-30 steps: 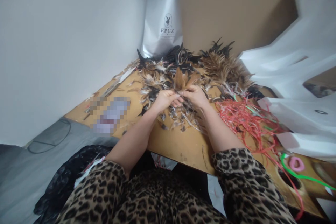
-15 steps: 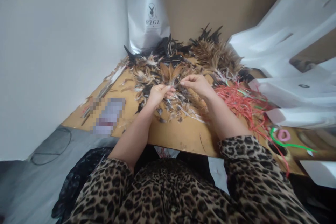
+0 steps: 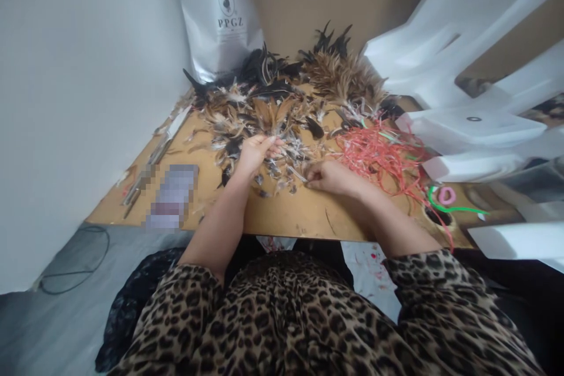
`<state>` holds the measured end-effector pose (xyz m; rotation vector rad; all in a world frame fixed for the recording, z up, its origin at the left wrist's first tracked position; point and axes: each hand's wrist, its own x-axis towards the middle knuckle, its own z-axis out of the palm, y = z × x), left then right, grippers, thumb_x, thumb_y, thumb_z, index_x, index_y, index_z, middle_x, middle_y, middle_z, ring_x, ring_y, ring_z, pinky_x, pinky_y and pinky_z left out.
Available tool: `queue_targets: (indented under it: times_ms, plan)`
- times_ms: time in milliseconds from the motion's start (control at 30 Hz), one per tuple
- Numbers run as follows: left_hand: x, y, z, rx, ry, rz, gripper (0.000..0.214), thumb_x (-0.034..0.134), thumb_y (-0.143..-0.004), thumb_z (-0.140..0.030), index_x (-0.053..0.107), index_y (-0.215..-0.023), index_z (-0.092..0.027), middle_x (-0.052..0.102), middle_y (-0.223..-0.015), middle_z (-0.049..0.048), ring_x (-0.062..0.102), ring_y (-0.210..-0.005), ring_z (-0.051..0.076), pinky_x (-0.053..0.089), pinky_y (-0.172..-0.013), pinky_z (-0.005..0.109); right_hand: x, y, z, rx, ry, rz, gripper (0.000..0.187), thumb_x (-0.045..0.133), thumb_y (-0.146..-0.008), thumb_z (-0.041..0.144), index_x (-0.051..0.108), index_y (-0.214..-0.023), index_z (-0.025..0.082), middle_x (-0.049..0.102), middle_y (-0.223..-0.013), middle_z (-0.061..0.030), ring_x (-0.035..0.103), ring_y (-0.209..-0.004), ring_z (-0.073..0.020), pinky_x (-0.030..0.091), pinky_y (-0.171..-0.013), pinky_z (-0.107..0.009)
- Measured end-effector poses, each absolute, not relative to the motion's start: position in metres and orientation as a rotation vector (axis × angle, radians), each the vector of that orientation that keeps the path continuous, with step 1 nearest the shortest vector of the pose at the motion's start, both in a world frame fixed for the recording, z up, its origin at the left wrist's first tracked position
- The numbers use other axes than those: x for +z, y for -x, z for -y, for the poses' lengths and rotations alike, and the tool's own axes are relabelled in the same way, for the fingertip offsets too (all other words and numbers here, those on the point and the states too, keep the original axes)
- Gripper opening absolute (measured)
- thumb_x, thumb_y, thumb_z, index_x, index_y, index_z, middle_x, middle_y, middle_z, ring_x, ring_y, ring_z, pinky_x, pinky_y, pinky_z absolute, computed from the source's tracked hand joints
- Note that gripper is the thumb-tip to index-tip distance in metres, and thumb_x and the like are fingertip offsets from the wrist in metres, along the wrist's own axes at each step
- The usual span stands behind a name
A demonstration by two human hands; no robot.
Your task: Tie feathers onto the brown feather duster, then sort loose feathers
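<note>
A heap of brown, black and white feathers [image 3: 282, 94] covers the back of a wooden table [image 3: 282, 217]. My left hand [image 3: 254, 153] is closed on a small bunch of brown feathers [image 3: 269, 116] that fans up from its fingers. My right hand [image 3: 328, 177] rests low on the table among loose feather bits, fingers pinched together on something I cannot make out. The two hands are apart, the right one nearer to me.
A tangle of red strings [image 3: 379, 155] lies right of the hands, with a green cord [image 3: 453, 207] and a pink ring [image 3: 446, 195] beyond. A silver bag [image 3: 220, 17] stands at the back. White foam sheets [image 3: 476, 82] crowd the right side. A white wall runs along the left.
My hands were together at the bunch of feathers. The right hand has left it and dropped toward me onto the table. The left hand still holds the bunch. The view has tilted.
</note>
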<state>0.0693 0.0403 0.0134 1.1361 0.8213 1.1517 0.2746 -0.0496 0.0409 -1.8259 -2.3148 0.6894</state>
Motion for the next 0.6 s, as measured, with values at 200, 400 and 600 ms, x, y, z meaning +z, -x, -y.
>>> queue_targets:
  times_ms: [200, 400, 600]
  plan:
    - [0.018, -0.069, -0.038, 1.152, -1.115, -0.818, 0.027, 0.068, -0.071, -0.034, 0.064, -0.08, -0.009, 0.071, -0.085, 0.0104, 0.06, -0.056, 0.006, 0.044, -0.05, 0.016, 0.032, -0.269, 0.048, 0.739, 1.706, 2.086, 0.008, 0.057, -0.067, 0.019, 0.063, -0.063, 0.018, 0.064, -0.062, -0.0004, 0.054, -0.055, -0.0108, 0.037, -0.053, -0.022]
    - [0.026, -0.068, -0.033, 1.068, -1.114, -0.694, 0.027, 0.069, -0.069, -0.035, 0.065, -0.072, -0.009, 0.071, -0.091, 0.0119, 0.06, -0.059, 0.006, 0.044, -0.05, 0.015, 0.058, -0.269, 0.028, 1.283, 1.498, 1.665, 0.007, 0.063, -0.067, 0.022, 0.059, -0.067, 0.017, 0.06, -0.051, 0.0014, 0.046, -0.036, -0.0072, 0.031, -0.036, -0.019]
    - [0.022, -0.066, -0.033, 0.911, -1.167, -0.693, 0.025, 0.071, -0.068, -0.033, 0.065, -0.069, -0.009, 0.069, -0.068, 0.0074, 0.056, -0.049, 0.006, 0.044, -0.05, 0.017, 0.064, -0.252, 0.0, 1.458, 1.347, 1.634, 0.015, 0.068, -0.068, 0.023, 0.055, -0.07, 0.015, 0.068, -0.068, -0.0031, 0.056, -0.044, -0.0076, 0.034, -0.034, -0.015]
